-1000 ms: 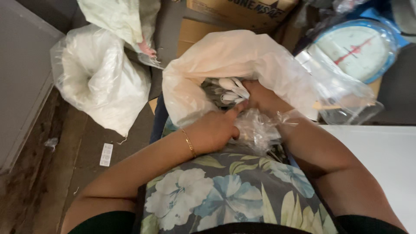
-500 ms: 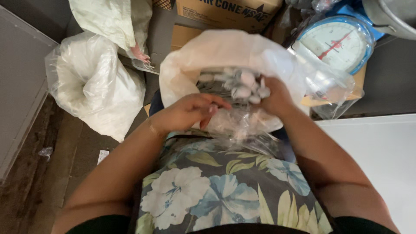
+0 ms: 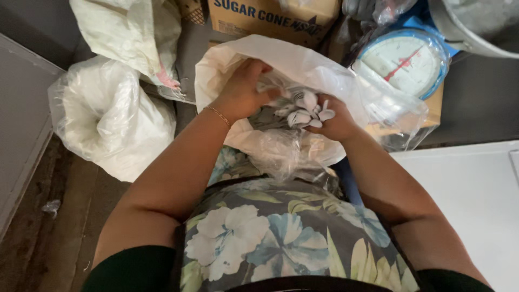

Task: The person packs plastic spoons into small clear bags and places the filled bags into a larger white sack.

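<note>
Resting nearest: floral blue-and-cream apron (image 3: pixel 254 238), worn by the person, lowest in view.
Small bag: crumpled clear plastic bag (image 3: pixel 281 154), just above the apron and under the right hand; contents too blurred to tell.
Right hand: right hand (image 3: pixel 332 121), fingers curled shut around a bunch of small white plastic spoons (image 3: pixel 305 111).
Left hand: left hand (image 3: pixel 243 92), fingers bent down into the sack, touching the spoons; its grasp is hidden, perhaps closed.
Sack: large white plastic sack (image 3: pixel 270 59), open-mouthed, holding the loose spoons.
Left side: bulging translucent white bag (image 3: pixel 108 119) on the floor.
Right side: round white-faced weighing scale (image 3: pixel 405 59) with blue rim.
Farthest: brown cardboard box (image 3: pixel 270 16) with dark blue lettering, behind the sack.
</note>
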